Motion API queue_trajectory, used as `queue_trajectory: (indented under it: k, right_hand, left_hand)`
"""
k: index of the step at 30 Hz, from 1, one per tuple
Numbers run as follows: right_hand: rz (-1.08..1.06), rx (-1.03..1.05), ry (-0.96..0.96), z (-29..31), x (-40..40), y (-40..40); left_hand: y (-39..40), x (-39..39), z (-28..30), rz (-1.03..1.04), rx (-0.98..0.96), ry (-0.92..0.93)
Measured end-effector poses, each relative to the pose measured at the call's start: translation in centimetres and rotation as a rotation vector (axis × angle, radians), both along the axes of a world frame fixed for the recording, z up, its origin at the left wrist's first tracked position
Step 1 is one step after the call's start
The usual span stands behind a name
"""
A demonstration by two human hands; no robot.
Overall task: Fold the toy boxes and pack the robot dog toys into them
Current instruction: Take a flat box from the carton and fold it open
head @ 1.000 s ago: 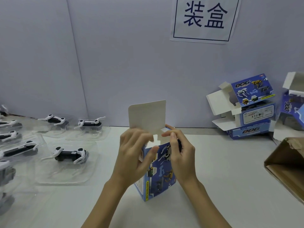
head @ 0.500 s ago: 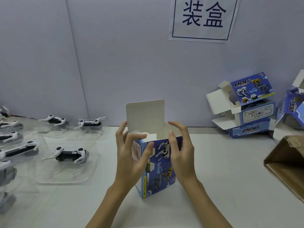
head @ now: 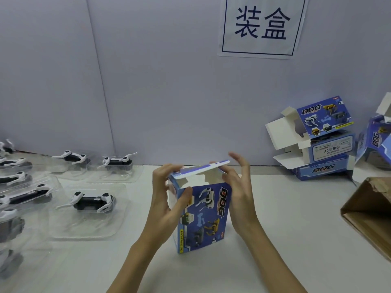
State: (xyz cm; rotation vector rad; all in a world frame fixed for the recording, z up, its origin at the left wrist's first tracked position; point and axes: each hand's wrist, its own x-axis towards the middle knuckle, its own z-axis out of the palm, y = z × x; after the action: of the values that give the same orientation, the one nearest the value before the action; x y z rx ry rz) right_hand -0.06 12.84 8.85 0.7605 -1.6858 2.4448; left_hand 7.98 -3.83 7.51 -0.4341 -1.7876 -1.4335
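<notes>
White worktop [head: 285, 208] runs back to a pale grey wall [head: 169, 81], and at the centre stands the box [head: 203, 216], upright on its short end, its blue printed face toward the camera. Its lid flap [head: 201, 169] is tipped down nearly flat over the open mouth, with a white tuck tab showing beneath it.

At 9 o'clock of the box, the left hand [head: 167, 199] holds it: thumb pressed on the front face near the top corner, fingers curled round the far side and up by the flap's edge, so this grip is clamped on the box. At 3 o'clock, the right hand [head: 239, 193] lies along the box's right edge, palm against it, fingers straight and spread above the flap's end; this grip is apart, pressing rather than clutching.

Further out toward 9 o'clock, a dog toy [head: 93, 200] in black and white lies in a clear tray [head: 88, 227]. More toys [head: 117, 160] in like trays lie beyond it, toward 10 o'clock and along the left edge.

At 2 o'clock, against the wall, folded boxes [head: 319, 140] are stacked with white flaps open, and another open one [head: 378, 140] sits at the right edge. At 3 o'clock, a brown carton [head: 368, 212] lies partly out of view. At 12 o'clock, a paper sign [head: 261, 26] with dark characters hangs on the wall.
</notes>
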Motion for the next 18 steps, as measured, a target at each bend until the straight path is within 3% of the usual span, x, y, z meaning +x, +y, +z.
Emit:
queue_trajectory:
  k: [5, 8, 13, 18]
  right_hand:
    - [-0.060, 0.063, 0.096, -0.5, 0.2, -0.1]
    - [-0.009, 0.028, 0.060, -0.7, 0.4, 0.0]
    - [-0.048, 0.181, 0.132, -0.8, 0.9, -0.2]
    - [-0.094, 0.202, 0.137, -1.2, 0.8, -1.0]
  left_hand:
    - [-0.2, -0.4, -1.0, 0.054, -0.195, 0.031]
    - [-0.4, -0.3, -0.9, 0.021, -0.136, -0.016]
    - [0.1, -0.1, -0.6, -0.073, 0.056, -0.081]
    - [0.4, -0.7, -0.4, -0.018, 0.044, -0.051]
